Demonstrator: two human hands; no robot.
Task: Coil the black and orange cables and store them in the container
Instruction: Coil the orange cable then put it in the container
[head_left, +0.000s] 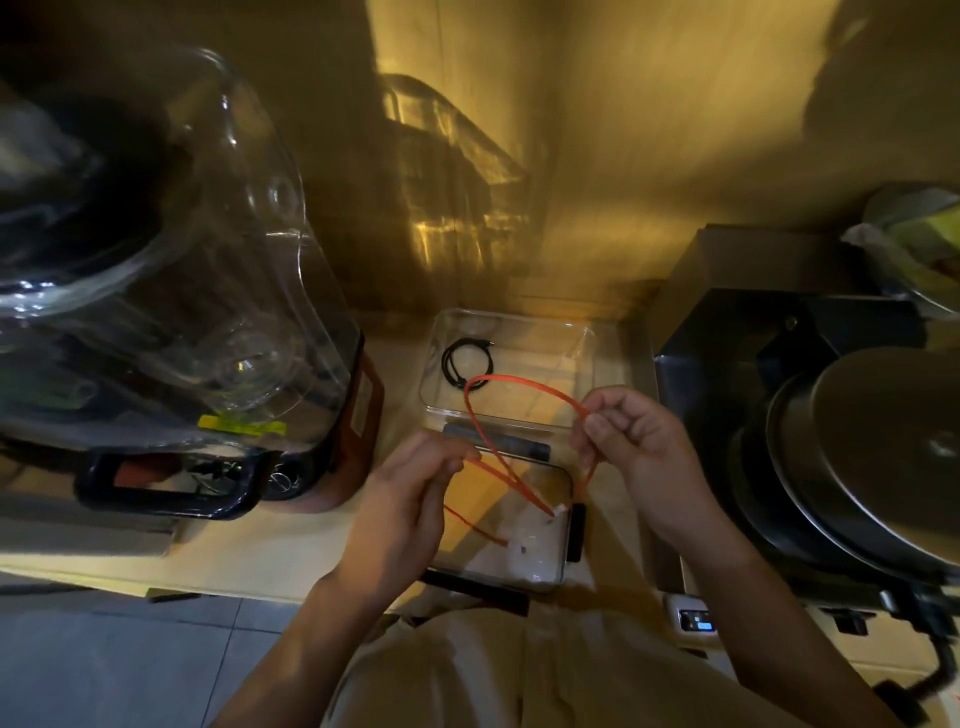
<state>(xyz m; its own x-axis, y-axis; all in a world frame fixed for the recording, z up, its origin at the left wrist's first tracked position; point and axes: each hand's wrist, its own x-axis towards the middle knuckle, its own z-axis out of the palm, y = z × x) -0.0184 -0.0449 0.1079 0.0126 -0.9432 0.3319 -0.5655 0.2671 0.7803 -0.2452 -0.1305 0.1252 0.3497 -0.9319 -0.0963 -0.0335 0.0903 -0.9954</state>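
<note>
Nearest: the person's beige-clad lap, both bare forearms reaching forward over the counter edge.

Left hand (410, 499): fingers pinched closed on the orange cable (524, 387); one strand trails below it to a pale connector.

Right hand (631, 452): thumb and fingers closed on the same orange cable, held higher. Between the hands the cable rises in a wide loop, its top arching over the container's near wall; a second strand hangs down to a white plug.

Beneath the hands: a clear lid (540, 566) with dark side clips, lying flat on the counter.

Beyond: the clear container (582, 338), open, on the counter. The black cable (465, 361) lies coiled inside, at its left end.

Left: a large blender (218, 291) with clear housing. Right: dark stacked pans (857, 457).

Farthest: a wood-toned wall.
</note>
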